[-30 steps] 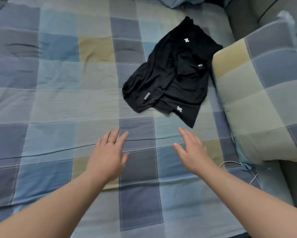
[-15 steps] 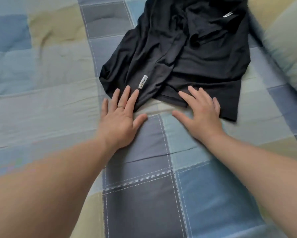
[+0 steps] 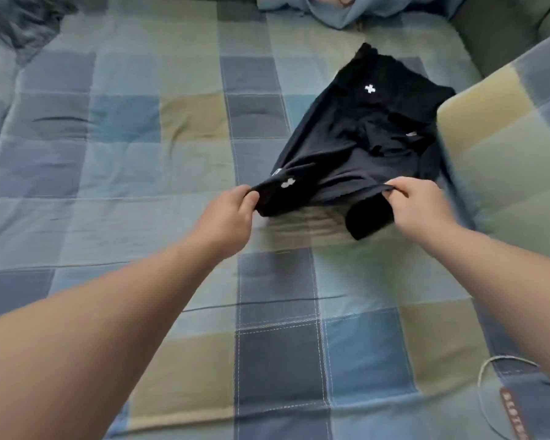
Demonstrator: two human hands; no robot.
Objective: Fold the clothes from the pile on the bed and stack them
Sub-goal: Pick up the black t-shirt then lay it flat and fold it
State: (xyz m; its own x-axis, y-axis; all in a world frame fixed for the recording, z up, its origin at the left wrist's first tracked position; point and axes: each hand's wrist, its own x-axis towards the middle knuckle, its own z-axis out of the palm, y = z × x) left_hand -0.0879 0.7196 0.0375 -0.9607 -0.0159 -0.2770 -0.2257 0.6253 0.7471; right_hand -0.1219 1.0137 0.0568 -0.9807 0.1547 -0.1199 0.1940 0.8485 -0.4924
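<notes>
Just below centre frame, the left hand (image 3: 226,214) and right hand (image 3: 416,204) each pinched the near hem of the black garment (image 3: 346,154), whose rest lay bunched on the checked quilt (image 3: 140,185) toward the upper right. Its layers looked tangled beside the pillow (image 3: 505,154) at right, so a pull could well drag a second piece along.

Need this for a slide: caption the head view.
Left hand and right hand pinch the near edge of a black garment above the checked bedspread.
</notes>
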